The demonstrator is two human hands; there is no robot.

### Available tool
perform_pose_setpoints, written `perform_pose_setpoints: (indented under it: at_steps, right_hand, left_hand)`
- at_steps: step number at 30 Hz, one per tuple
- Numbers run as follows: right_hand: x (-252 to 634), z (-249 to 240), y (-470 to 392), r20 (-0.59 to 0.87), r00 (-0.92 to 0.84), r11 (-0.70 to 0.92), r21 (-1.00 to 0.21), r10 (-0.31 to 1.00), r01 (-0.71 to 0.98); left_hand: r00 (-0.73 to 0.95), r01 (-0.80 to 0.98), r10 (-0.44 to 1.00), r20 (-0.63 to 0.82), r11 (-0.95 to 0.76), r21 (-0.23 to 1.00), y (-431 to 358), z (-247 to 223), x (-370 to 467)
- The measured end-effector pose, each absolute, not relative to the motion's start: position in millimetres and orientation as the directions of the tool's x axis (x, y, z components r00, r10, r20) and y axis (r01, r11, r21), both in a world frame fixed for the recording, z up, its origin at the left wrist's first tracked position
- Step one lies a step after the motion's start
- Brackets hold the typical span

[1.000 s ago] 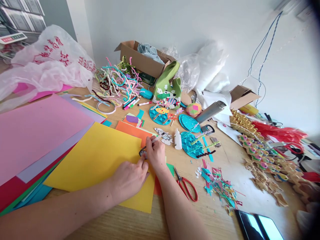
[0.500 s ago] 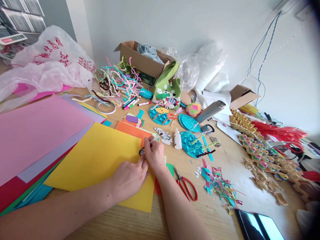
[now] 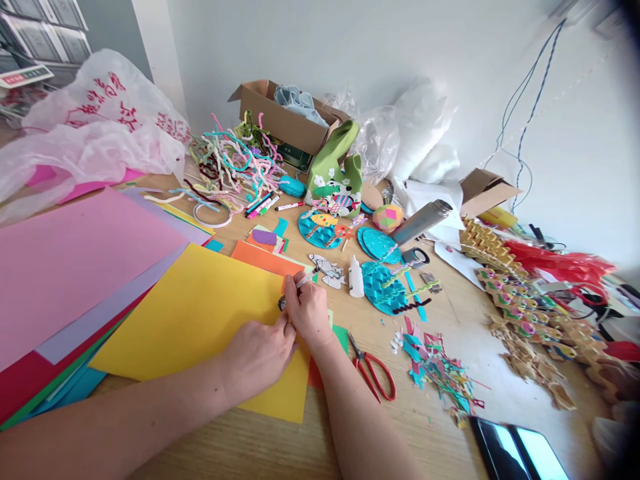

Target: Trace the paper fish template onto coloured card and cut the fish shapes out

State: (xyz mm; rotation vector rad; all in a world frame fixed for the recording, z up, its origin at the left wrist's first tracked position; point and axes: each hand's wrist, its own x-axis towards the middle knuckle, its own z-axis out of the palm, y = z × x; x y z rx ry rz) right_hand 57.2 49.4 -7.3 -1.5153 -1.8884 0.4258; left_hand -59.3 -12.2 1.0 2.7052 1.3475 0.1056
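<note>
My right hand (image 3: 311, 312) is closed round a white marker (image 3: 306, 277), its rear end pointing up and to the right. The marker's tip is hidden behind my fingers. Close beside it, my left hand (image 3: 261, 352) is curled, with its fingertips pressing on a small cutout (image 3: 282, 303) with dark markings, mostly covered by my hands. Both hands rest over a large yellow sheet (image 3: 200, 310). An orange sheet (image 3: 263, 259) shows past its far edge. Fish cutouts in black and white (image 3: 329, 272) and a white glue bottle (image 3: 355, 277) lie just beyond my right hand.
Red-handled scissors (image 3: 373, 370) lie right of my right forearm, near paper scraps (image 3: 443, 370) and a phone (image 3: 515, 450). Coloured sheets (image 3: 90, 260) are stacked at left. Behind are pipe cleaners (image 3: 235, 163), a green bag (image 3: 337, 173), blue discs (image 3: 383, 288) and a steel flask (image 3: 423, 223).
My right hand and the marker's rear end have shifted slightly left and down. My left hand stays in place on the cutout.
</note>
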Motion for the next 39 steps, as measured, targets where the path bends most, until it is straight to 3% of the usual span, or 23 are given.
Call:
perform_pose_setpoints:
  at_steps: [39]
  right_hand:
    - [57.0,-7.7,49.0,0.306,-0.113,0.287,-0.615,0.945,0.734]
  left_hand:
    - [0.612,0.783,0.791,-0.007,-0.605,0.148,-12.7,-0.1,-60.9]
